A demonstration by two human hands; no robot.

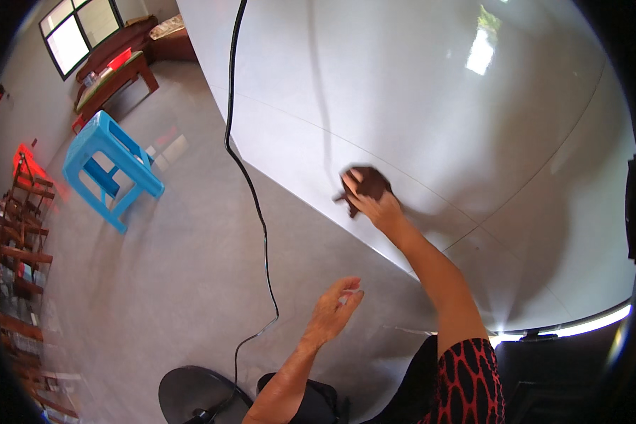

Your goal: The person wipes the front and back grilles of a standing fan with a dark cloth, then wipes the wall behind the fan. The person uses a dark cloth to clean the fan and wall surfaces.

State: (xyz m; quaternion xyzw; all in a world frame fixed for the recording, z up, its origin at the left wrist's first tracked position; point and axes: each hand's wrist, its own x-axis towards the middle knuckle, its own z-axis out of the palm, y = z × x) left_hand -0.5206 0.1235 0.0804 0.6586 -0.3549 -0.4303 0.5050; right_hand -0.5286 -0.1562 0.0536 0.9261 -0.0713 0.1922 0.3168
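Observation:
My right hand point(379, 209) presses a dark brown cloth point(375, 183) against a glossy white tiled surface point(403, 106), close to its lower edge. The cloth is bunched under the palm, and a loose corner sticks out to the left. Thin dark joints run between the tiles. Lower down, my left hand point(335, 308) hangs in the air over the grey floor point(201, 254). Its fingers are curled with a gap to the thumb, and it holds nothing.
A black cable point(254, 199) runs down the view to a round black base point(201, 395). At left stand a blue plastic stool point(114, 164) and stacked wooden furniture point(24, 249). Farther off is a wooden table point(114, 85) carrying a red basin point(120, 58).

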